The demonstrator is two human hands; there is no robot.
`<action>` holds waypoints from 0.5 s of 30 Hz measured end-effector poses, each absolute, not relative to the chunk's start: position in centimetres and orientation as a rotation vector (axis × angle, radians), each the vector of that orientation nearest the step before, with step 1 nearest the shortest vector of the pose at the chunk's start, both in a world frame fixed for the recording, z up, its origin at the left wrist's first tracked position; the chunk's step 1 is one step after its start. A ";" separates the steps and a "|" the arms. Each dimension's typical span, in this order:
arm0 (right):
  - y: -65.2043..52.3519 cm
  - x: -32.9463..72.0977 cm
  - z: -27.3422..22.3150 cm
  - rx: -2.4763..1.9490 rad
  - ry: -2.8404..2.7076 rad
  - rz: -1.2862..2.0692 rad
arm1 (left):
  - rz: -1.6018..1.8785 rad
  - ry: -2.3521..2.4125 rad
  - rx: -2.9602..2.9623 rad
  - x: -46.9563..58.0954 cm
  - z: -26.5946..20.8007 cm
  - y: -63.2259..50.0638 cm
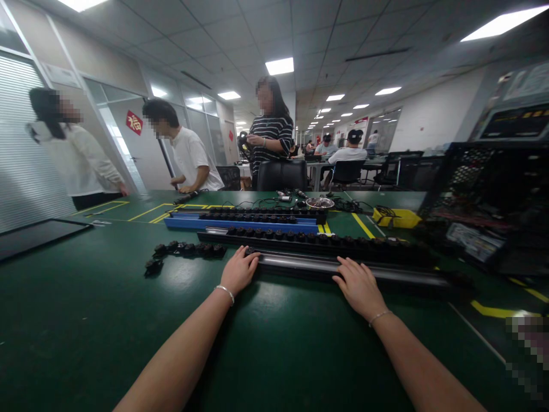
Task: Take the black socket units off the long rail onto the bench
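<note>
A long black rail (300, 262) with a shiny metal channel lies across the table in front of me. My left hand (240, 270) is at its left end, fingers closed around a small black part (251, 250) that is mostly hidden by them. Farther right, my right hand (359, 286) rests with outstretched fingers on the rail's near side. Left of the rail lies a row of small black parts (191, 250), with one cluster (153, 268) nearer me. Just behind is a second black rail (295, 240) lined with round black pieces.
A blue rail (240, 225) lies behind the black ones. Farther back are a metal dish (319, 202), cables and a yellow tray (397, 217). An open computer case (484, 200) stands at right; a dark flat panel (43, 237) lies at left. Several people are across the table.
</note>
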State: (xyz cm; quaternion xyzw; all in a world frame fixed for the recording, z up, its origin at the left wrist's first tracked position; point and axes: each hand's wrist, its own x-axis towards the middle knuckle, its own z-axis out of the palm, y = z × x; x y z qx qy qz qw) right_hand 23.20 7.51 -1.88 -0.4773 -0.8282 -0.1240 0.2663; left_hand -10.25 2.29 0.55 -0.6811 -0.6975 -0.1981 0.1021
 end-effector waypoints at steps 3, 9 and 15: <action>7.5 23.2 -1.9 -1.287 -2.233 -0.334 | -0.598 -2.071 -2.001 -10.8 0.4 2.3; 7.7 23.3 -1.9 -1.297 -2.239 -0.319 | -0.590 -2.097 -1.971 -11.7 0.2 2.3; 7.6 23.2 -1.9 -1.305 -2.235 -0.312 | -0.592 -2.134 -1.955 -12.6 0.3 2.2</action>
